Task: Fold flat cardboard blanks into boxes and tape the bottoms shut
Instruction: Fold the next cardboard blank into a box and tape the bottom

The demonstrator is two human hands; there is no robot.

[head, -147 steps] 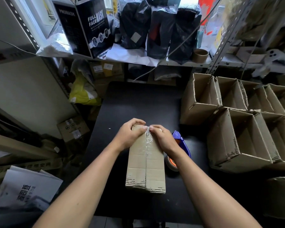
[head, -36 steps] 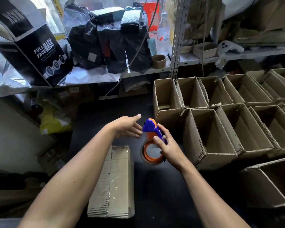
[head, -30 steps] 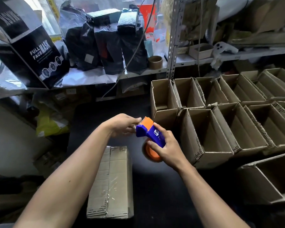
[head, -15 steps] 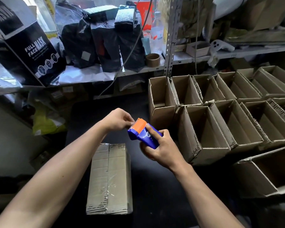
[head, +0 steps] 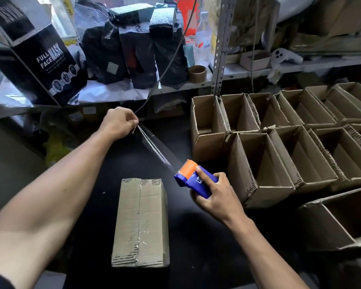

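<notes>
Head view: one folded cardboard box (head: 141, 223) lies bottom-up on the black table (head: 196, 247), between the two forearms and touched by neither hand; its long axis runs from the near table edge away toward the shelf, and one strip of clear tape follows the centre seam along that axis. One tape dispenser (head: 193, 179), blue with an orange head, sits in the right hand (head: 216, 196), whose fingers curl round its body; the orange head points up and to the left. One stretch of clear tape (head: 152, 146) runs taut from that head up-left to the left hand (head: 118, 123), which pinches its free end between thumb and fingertips, above the table beyond the box. To the right stand open boxes (head: 265, 163) in two rows, at least eight in view, mouths facing up and toward the camera.
</notes>
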